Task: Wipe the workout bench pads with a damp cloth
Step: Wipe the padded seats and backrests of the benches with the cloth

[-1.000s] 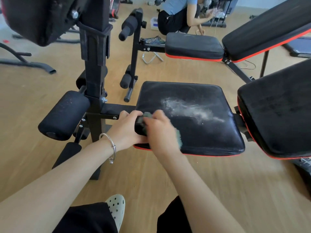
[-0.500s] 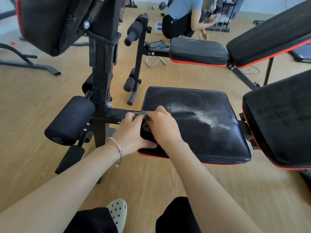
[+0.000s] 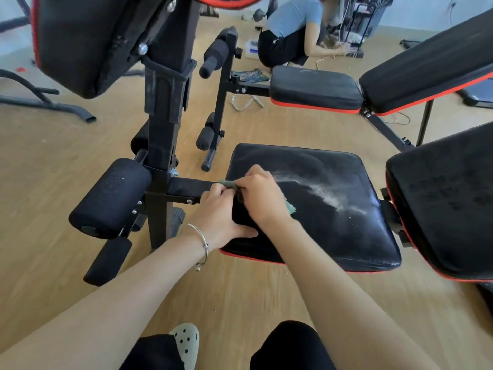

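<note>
A black seat pad (image 3: pixel 333 209) with red trim lies in front of me, with a streak of white dust (image 3: pixel 324 194) across its middle. My right hand (image 3: pixel 260 197) presses a small green cloth (image 3: pixel 290 208) onto the pad's left part; only the cloth's ends show at either side of the hand. My left hand (image 3: pixel 217 217), with a silver bangle at the wrist, grips the pad's left edge, thumb along the front. To the right rises the black back pad (image 3: pixel 442 209).
A black upright post (image 3: pixel 164 140) with foam rollers (image 3: pixel 112 197) stands left of the pad. A second bench (image 3: pixel 316 88) stands behind it. A person (image 3: pixel 293 30) crouches on the wooden floor at the back. My knee and a pale shoe (image 3: pixel 186 343) are below.
My right hand has moved the cloth from the pad's near left corner up toward the far left edge. The left hand stays on the left edge, and the view has shifted slightly.
</note>
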